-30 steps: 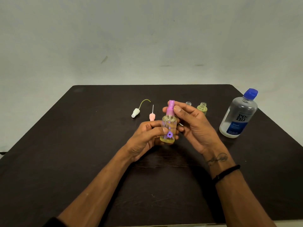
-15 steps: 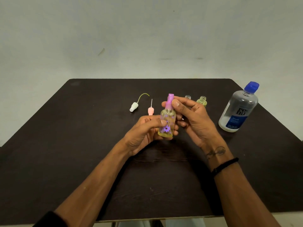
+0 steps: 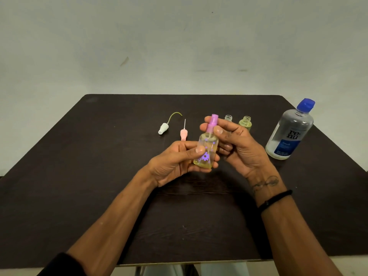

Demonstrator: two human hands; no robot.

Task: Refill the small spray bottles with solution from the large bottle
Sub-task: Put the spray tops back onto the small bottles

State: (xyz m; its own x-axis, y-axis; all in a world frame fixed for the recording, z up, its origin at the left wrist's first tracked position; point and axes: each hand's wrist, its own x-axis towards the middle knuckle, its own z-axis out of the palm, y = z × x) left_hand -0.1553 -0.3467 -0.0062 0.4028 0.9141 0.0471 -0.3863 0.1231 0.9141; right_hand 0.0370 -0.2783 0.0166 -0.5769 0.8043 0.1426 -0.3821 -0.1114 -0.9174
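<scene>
Since the earlier frames your hands and the small spray bottle [image 3: 206, 151] have barely shifted; the bottle sits slightly more upright and the grip is much the same. Your left hand [image 3: 175, 162] holds the bottle's body, thumb across the front near the purple flower print, fingers curled behind and under its base. Your right hand [image 3: 237, 144] pinches the purple spray cap [image 3: 212, 123], thumb on the front, fingers wrapped behind the cap. The bottle is raised above the middle of the table, tilted a little to the right, with yellowish liquid inside.

Behind your right hand stand two small open bottles: a clear one [image 3: 228, 118], mostly hidden by your fingers, and a yellowish one [image 3: 245, 123] just to its right. Left of the held bottle lie two loose spray tops: a pink one [image 3: 183, 134] with a straight tube, near your left fingers, and a white one [image 3: 163, 128] with a curved greenish tube further left. The large bottle [image 3: 291, 132] with blue cap and blue label stands upright at the table's right edge, well apart from your hands, cap on.

All sits on the dark table [image 3: 79, 176]. A black band [image 3: 275, 200] is on your right wrist, with a tattoo just above it.
</scene>
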